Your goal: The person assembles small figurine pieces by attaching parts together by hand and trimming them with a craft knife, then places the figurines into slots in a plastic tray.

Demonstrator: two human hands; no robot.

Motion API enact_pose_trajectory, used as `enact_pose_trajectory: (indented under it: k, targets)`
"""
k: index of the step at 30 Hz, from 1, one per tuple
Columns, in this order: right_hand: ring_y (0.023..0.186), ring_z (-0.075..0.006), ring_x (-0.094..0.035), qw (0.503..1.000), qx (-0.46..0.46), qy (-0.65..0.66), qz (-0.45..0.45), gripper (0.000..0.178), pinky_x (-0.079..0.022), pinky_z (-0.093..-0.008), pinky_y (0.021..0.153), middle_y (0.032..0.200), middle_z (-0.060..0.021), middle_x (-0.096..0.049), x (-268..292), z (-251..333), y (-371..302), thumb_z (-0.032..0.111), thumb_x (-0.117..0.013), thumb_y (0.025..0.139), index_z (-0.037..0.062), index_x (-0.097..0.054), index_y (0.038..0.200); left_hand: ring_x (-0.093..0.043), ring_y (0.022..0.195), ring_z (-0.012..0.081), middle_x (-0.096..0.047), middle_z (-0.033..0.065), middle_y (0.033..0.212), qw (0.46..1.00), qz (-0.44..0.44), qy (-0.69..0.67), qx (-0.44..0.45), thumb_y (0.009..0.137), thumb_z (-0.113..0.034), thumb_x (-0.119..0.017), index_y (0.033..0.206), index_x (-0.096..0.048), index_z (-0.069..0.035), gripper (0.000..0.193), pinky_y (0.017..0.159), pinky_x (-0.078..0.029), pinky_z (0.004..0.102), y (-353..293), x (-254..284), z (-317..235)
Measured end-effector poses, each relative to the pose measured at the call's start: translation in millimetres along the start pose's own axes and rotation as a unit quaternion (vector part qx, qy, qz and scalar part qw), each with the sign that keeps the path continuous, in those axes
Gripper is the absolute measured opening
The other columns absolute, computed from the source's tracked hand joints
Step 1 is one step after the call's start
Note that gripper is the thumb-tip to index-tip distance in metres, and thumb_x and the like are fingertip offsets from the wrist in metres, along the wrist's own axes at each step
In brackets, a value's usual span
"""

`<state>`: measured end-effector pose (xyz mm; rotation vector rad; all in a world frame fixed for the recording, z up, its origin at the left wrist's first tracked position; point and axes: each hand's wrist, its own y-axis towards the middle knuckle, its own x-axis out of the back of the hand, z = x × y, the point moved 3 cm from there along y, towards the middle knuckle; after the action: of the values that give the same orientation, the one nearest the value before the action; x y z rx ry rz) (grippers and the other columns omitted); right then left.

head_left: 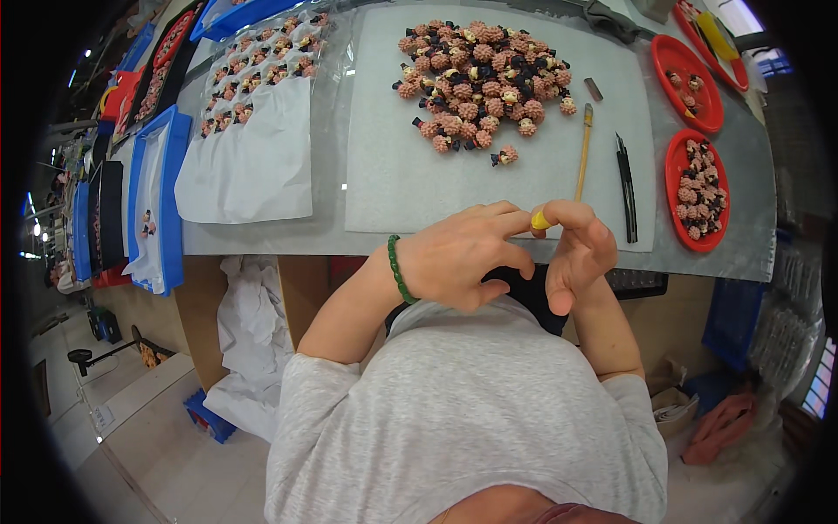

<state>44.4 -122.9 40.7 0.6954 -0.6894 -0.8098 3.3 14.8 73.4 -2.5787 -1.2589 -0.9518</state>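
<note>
My left hand (463, 258), with a green bead bracelet (397, 271) on its wrist, hovers at the table's front edge. Its fingers are apart, and one fingertip reaches a yellow band (539, 220) wrapped round a finger of my right hand (580, 253). The right hand is turned partly palm-in, fingers bent and thumb apart, with nothing visible in it. Beyond the hands, a heap of small pink knobbly figurines (484, 79) with black and cream parts lies on a white foam sheet (393, 175). One figurine (505, 155) sits just in front of the heap.
Right of the heap lie a wooden-handled brush (585, 153), a black pen-like tool (626, 188) and a small grey block (594, 89). Red oval trays (672, 196) hold more figurines. Leftward, figurines stand in rows on white paper (253, 175), beside a blue tray (179, 192).
</note>
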Motion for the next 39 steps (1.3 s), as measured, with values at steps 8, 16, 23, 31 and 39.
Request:
enact_pose_trajectory:
  k: [8,16,23,31,39]
  targets:
    - [0.074,-0.021,-0.049,0.999,0.039,-0.022,-0.009,0.082,-0.041,-0.0277,0.052,0.107,-0.0188,-0.04,-7.4,6.2,5.4,0.068,-0.037,0.075,0.0218,-0.004,0.134,-0.046,0.1,0.0276,-0.049,0.0119,0.104,0.999,0.003,-0.039,-0.017,0.059,-0.005,-0.064,0.08,-0.062,-0.005,0.021,0.085,-0.038,0.0359,1.7,0.0,0.1]
    - [0.066,-0.0171,-0.049,0.99,-0.093,0.011,-0.101,0.067,-0.04,-0.0263,0.052,0.103,-0.0163,-0.043,8.5,-6.4,-4.4,0.049,-0.042,0.085,0.0125,-0.014,0.133,-0.051,0.086,0.0283,-0.053,0.0104,0.09,0.987,-0.109,0.073,0.088,0.068,-0.005,-0.062,0.087,-0.056,-0.003,0.02,0.073,-0.042,0.0331,8.1,15.4,22.4]
    - [0.07,-0.0126,-0.052,0.907,-0.317,0.074,-0.268,0.037,-0.043,-0.0201,0.053,0.1,-0.0113,-0.048,4.3,-9.2,6.2,0.003,-0.047,0.084,-0.0029,-0.036,0.119,-0.051,0.074,0.02,-0.053,0.0061,0.078,0.921,-0.229,0.312,0.048,0.069,-0.008,-0.064,0.092,-0.057,-0.004,0.025,0.066,-0.042,0.0306,27.3,13.8,61.6]
    - [0.081,-0.0138,-0.056,0.877,-0.388,0.133,-0.249,0.032,-0.049,-0.023,0.069,0.098,-0.01,-0.052,-5.3,-19.8,5.7,-0.003,-0.06,0.076,-0.0048,-0.048,0.105,-0.057,0.082,0.0123,-0.06,0.0062,0.089,0.807,-0.338,-0.445,0.192,0.076,-0.003,-0.062,0.093,-0.056,0.001,0.018,0.073,-0.047,0.0242,16.2,12.0,53.8]
    - [0.083,-0.0152,-0.057,0.929,-0.309,-0.023,-0.201,0.035,-0.05,-0.0247,0.073,0.095,-0.0106,-0.055,-12.7,-17.1,9.7,-0.007,-0.065,0.07,-0.0048,-0.052,0.102,-0.058,0.086,0.0143,-0.06,0.0099,0.095,0.714,-0.37,-0.567,0.181,0.079,-0.002,-0.058,0.095,-0.056,0.003,0.017,0.077,-0.048,0.0262,3.2,0.5,57.5]
